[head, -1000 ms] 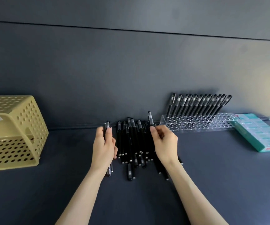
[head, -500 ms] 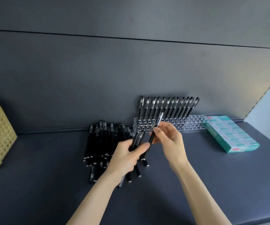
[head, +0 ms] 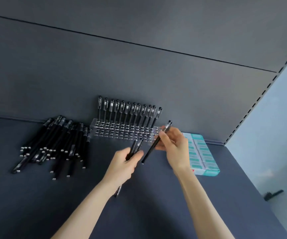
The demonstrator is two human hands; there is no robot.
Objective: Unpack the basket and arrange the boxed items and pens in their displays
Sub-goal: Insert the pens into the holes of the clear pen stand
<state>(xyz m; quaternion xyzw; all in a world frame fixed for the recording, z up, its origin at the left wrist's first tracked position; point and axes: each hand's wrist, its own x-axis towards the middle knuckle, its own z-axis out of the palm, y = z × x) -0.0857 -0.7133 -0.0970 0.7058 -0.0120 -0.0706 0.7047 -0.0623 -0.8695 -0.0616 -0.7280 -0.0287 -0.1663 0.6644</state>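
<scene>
**Single pen carried from the pile to the right end of the rack**

Change since a second ago: both hands have left the loose pile of black pens on the dark shelf and moved right, to the clear acrylic pen rack. Half a second ago the right hand was drawing one pen out of the left hand's bundle; now that pen is separated and carried further right.

Right hand: thumb and fingertips pinched on the single black pen, held tilted, cap end up and right, tip end down and left, crossing in front of the rack's right end. The pen is not yet in a hole.

Left hand: curled closed around a small bundle of spare pens, just in front of the rack.

Rack status: back row filled with standing pens; the front rows look empty. Teal boxed items lie just right of the rack, partly behind the right hand. The basket is now out of view.

Judgement: the second row is being started from the right end. Next, the pen needs to be turned tip-down and dropped into a hole. Most pens remain unplaced, so the task is far from done.
</scene>
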